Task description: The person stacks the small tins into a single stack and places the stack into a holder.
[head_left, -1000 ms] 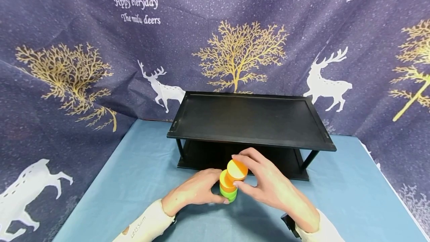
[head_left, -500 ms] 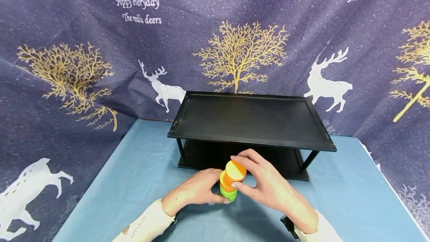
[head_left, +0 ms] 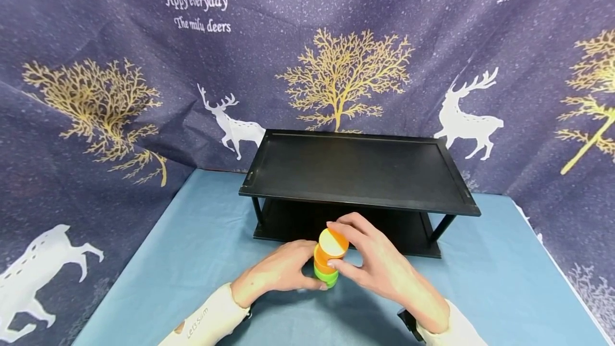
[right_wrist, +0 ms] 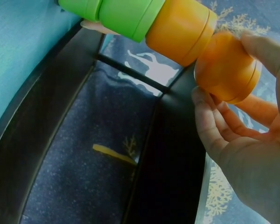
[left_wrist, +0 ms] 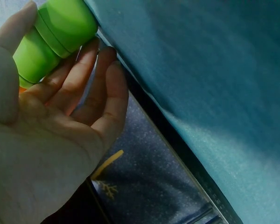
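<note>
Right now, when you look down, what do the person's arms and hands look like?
The left hand and right hand are bare: no gloves or rings show. The left sleeve is cream, with dark lettering and a brown patch. The right sleeve is cream; a black thing sits by its cuff.

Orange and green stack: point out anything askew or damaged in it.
The top orange piece, pinched by the right hand, looks askew: tilted and out of line with the lower orange piece. No damage shows.
</note>
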A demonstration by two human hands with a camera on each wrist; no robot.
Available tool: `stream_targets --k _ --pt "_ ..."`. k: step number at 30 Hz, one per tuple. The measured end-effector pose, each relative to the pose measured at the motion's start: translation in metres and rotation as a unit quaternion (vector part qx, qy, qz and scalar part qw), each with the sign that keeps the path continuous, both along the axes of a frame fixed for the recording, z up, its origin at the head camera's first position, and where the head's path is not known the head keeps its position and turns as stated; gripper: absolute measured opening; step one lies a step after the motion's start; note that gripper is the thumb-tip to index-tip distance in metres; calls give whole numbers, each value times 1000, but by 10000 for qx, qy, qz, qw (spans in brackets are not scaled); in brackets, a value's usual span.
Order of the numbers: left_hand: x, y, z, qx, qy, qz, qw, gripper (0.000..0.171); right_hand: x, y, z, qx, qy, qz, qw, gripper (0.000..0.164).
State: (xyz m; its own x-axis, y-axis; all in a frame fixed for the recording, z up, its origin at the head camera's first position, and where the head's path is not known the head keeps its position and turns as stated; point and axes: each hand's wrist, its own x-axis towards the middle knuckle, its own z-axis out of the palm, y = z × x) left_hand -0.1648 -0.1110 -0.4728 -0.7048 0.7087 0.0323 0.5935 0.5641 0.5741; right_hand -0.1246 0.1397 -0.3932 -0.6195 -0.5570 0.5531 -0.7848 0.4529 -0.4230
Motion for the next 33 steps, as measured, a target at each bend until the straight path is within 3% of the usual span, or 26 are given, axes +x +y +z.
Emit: stream_targets --k 33 --pt "-1 0 -1 26 -61 -16 10000 61 -2 -6 -8 -3 -85 61 9999 66"
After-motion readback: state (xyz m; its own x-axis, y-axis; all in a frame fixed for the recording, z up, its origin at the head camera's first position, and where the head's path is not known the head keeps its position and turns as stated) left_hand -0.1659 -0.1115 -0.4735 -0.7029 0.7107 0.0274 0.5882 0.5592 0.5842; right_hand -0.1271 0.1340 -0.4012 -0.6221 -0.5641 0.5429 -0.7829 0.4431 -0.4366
